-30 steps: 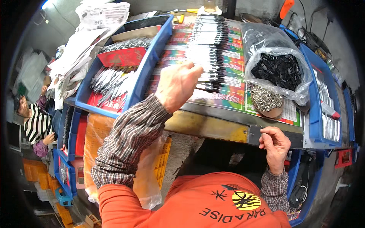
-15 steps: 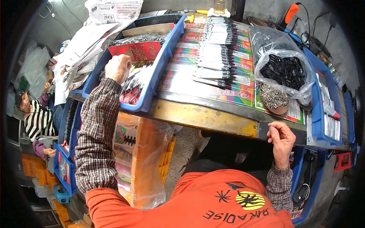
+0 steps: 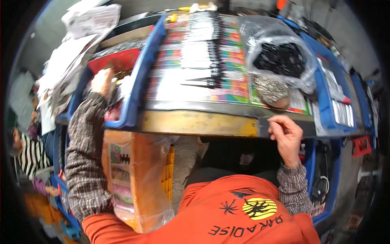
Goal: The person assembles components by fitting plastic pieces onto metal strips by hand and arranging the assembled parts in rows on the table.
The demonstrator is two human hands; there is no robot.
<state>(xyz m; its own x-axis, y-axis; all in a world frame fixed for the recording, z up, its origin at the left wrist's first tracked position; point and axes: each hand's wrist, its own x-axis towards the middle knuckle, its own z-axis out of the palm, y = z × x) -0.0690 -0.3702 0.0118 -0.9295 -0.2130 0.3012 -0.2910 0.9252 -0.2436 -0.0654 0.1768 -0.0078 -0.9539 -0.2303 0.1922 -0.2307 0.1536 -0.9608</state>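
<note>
My left hand (image 3: 102,82) reaches into a blue bin (image 3: 138,77) at the left of the bench, above slim white pieces in its near part. Its fingers are hidden and blurred, so whether it grips one is unclear. My right hand (image 3: 287,136) is at the bench's front edge, by a dark patch, fingers curled to the thumb. Anything inside that pinch is too small to make out. Between the hands, farther back, slim white-and-black pen-like pieces (image 3: 200,57) lie in a long row on colourful printed sheets (image 3: 164,77).
An open plastic bag of black small parts (image 3: 280,60) and a round holder of tiny silvery parts (image 3: 271,91) stand right of the row. Another blue bin (image 3: 331,95) lies beyond. Papers (image 3: 67,61) pile at left; a person in stripes (image 3: 34,152) sits farther left.
The whole view has swung, so the bench and bins appear farther left and blurred. Both hands keep nearly the same places against the bench and bin.
</note>
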